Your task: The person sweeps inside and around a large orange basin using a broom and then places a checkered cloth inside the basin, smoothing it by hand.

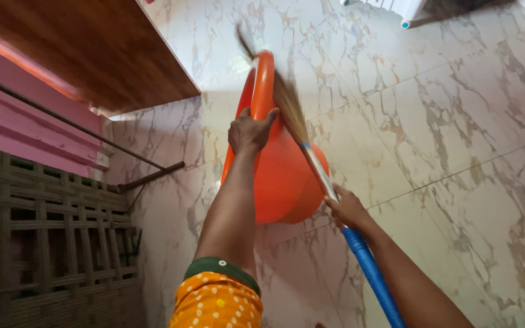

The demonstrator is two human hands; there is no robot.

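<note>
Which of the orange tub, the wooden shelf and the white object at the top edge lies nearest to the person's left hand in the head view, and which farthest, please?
1. Orange tub: its rim is gripped by the left hand.
2. Wooden shelf: up and to the left.
3. White object: top edge, far right.

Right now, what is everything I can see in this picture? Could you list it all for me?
Tub: one, orange plastic, tipped on its side on the floor, centre.
Broom: one, straw bristles blurred against the tub's rim, silver and blue handle, running down to the lower right.
Floor: white marble-look tiles with brown veins.
Wooden top: one, brown, upper left.
Lattice frame: one, dark wood, lower left.
White object: one, top edge, mostly cut off.
Left hand: grips the tub's rim; orange dotted sleeve below.
Right hand: closed around the broom handle.
</note>
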